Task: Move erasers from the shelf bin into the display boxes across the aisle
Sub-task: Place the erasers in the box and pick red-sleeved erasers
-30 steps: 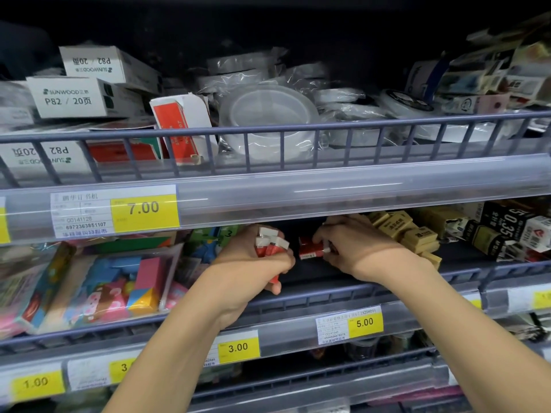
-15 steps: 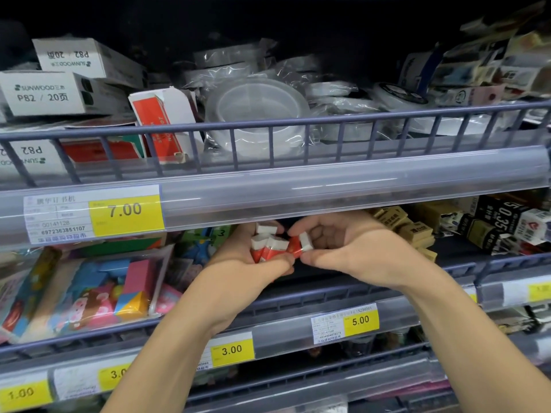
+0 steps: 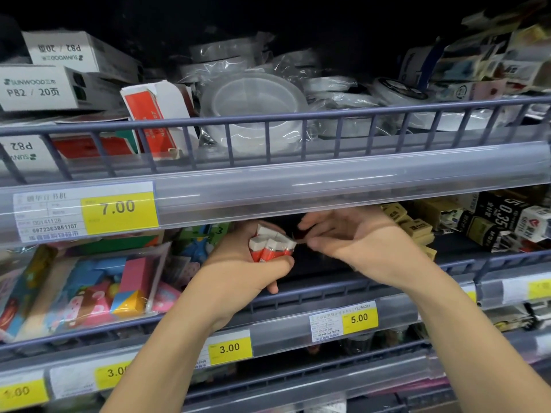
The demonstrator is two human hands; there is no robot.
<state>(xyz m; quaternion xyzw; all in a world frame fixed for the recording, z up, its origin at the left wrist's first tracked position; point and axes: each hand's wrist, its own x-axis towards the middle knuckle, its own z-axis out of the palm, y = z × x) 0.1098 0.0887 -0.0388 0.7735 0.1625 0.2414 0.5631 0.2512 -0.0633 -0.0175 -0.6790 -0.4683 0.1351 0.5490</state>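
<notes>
Gathering step: left hand [image 3: 238,263] clutches bunch of erasers [image 3: 271,245] at shelf [image 3: 328,289] front. Right hand [image 3: 351,236], fingers relaxed, grasps nothing visible. Next, likely: reach far into shelf for another.

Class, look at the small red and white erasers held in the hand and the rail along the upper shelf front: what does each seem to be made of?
Erasers gripped in the left hand: probably rubber or vinyl blocks, matte white ends showing, in glossy red sleeves, likely printed card or film. Rail: probably metal wire with a smooth grey-blue coating, judging by its thin, even bars.
</notes>
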